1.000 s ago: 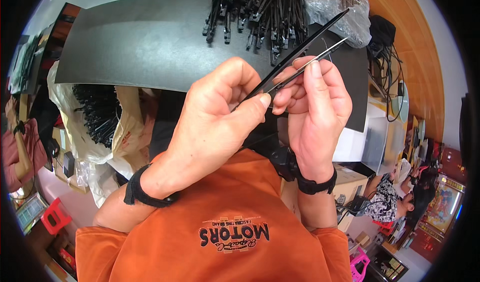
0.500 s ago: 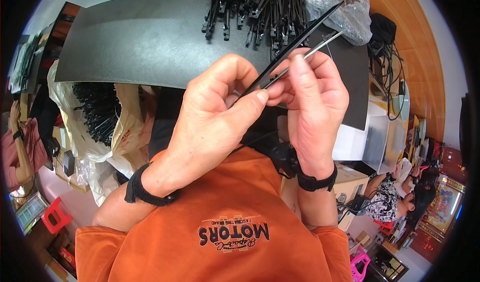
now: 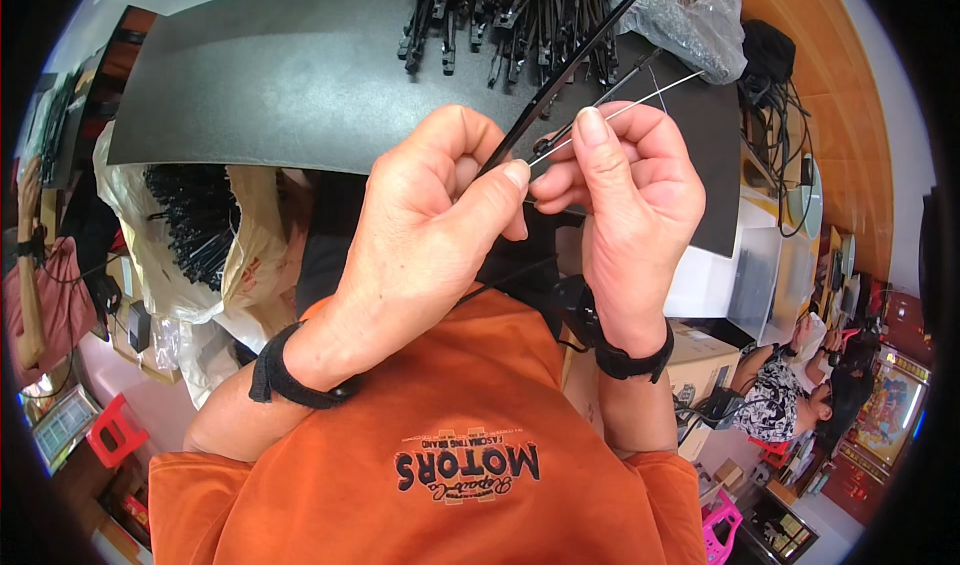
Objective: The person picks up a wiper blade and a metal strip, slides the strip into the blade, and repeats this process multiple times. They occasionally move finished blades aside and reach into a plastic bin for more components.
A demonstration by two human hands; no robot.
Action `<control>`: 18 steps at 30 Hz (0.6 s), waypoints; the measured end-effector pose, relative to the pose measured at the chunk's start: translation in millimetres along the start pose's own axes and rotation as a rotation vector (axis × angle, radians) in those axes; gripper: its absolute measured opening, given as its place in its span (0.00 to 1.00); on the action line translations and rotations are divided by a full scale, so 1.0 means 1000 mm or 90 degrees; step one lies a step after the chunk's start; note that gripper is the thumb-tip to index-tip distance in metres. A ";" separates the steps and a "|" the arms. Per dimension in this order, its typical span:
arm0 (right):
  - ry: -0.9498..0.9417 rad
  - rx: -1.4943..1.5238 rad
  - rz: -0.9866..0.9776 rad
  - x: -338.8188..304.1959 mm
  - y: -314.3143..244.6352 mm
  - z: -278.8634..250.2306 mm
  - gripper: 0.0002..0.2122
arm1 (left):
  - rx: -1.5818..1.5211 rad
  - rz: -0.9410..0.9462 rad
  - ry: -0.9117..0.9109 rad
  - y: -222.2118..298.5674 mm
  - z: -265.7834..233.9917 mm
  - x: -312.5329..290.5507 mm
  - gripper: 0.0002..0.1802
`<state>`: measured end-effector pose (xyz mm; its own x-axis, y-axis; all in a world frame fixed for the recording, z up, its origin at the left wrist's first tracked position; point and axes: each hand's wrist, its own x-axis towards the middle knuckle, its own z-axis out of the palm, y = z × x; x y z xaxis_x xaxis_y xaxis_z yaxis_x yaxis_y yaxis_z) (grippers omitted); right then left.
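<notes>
Between thumb and bent fingers, my left hand [image 3: 420, 205] pinches a long black strip [image 3: 570, 70] that slants up to the right over the table. Close beside it, my right hand [image 3: 640, 195] is closed on a thin silvery metal strip [image 3: 672, 87], thumb on top. A slim black piece [image 3: 630, 73] also runs out past the right fingers, close to the metal strip. The near end of the metal strip reaches my left thumb tip, where a small dark part shows between the hands. Whether the pieces are joined there, I cannot tell.
A pile of black strips with clip-like ends [image 3: 510, 15] lies on the dark table [image 3: 260, 85]. Beside it sits a clear plastic bag [image 3: 690, 20] of thin metal pieces. A pale bag [image 3: 250, 245] holds more black strips at left. Other people [image 3: 775, 395] sit farther off.
The black strip has shifted slightly left and up. My right hand has moved slightly right, and the metal strip now stands apart from the slim black piece, sticking out farther right.
</notes>
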<state>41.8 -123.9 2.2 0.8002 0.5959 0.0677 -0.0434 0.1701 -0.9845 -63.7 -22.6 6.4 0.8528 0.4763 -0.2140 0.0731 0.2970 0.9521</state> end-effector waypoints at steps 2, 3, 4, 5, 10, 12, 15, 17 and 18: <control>0.009 -0.009 -0.030 0.000 0.003 0.002 0.08 | -0.001 -0.002 0.002 0.000 0.001 0.000 0.08; 0.019 -0.019 -0.061 0.000 0.004 0.002 0.08 | -0.009 0.001 -0.004 -0.002 0.001 0.000 0.08; 0.020 -0.019 -0.061 0.000 0.004 0.003 0.08 | -0.016 0.003 -0.011 -0.003 0.001 0.000 0.09; 0.021 -0.020 -0.085 0.000 0.005 0.003 0.08 | -0.016 0.003 -0.012 -0.002 0.002 0.000 0.09; 0.037 -0.047 -0.135 0.001 0.008 0.004 0.08 | -0.020 -0.003 -0.029 0.000 0.001 0.000 0.09; 0.013 -0.011 -0.124 0.000 0.009 0.003 0.08 | -0.012 -0.005 -0.028 -0.001 0.001 0.000 0.09; 0.009 -0.012 -0.124 -0.001 0.010 0.003 0.06 | -0.007 -0.006 -0.027 -0.004 0.001 0.000 0.08; 0.014 -0.004 -0.126 -0.001 0.010 0.004 0.06 | -0.012 -0.005 -0.028 -0.005 0.001 -0.001 0.08; 0.019 0.004 -0.128 -0.002 0.010 0.005 0.05 | -0.016 0.000 -0.027 -0.006 0.002 -0.001 0.08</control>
<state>37.2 -119.7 -6.6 0.8105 0.5262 0.2575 0.1146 0.2886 -0.9506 -64.0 -26.3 1.7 0.8737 0.4413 -0.2045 0.0605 0.3186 0.9459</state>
